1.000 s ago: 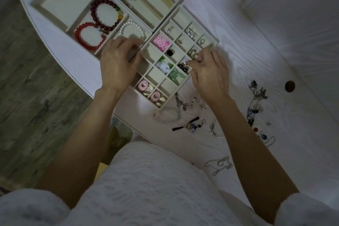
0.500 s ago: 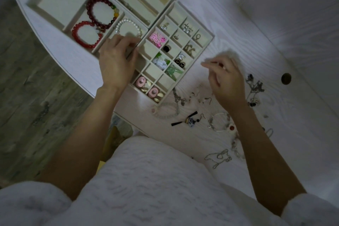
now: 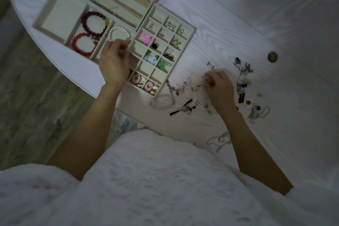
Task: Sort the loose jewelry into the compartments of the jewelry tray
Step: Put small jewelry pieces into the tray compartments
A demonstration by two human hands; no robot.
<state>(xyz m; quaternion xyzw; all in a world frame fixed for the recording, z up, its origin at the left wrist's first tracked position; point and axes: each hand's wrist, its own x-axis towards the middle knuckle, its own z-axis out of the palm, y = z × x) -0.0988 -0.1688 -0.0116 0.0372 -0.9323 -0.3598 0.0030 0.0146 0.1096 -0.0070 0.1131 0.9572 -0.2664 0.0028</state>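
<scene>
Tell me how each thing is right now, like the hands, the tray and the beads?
Left hand: fingers curled, resting on the small-compartment tray's edge.
Right hand: fingertips pinching among the loose earrings.
Small-compartment tray: open, some cells filled, some bare.
Pearl bracelet: lying in its compartment.
Red bead bracelets: two, lying in one compartment.
Tassel earring: loose on the table.
Chain: loose, tangled.

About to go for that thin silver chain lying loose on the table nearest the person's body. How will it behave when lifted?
The silver chain lies in slack, crooked loops on the table, so it will probably hang limp and swing when pinched at one point. It looks fine and light. Its strands seem to cross each other, so it may lift as a tangle; raise it slowly.
</scene>
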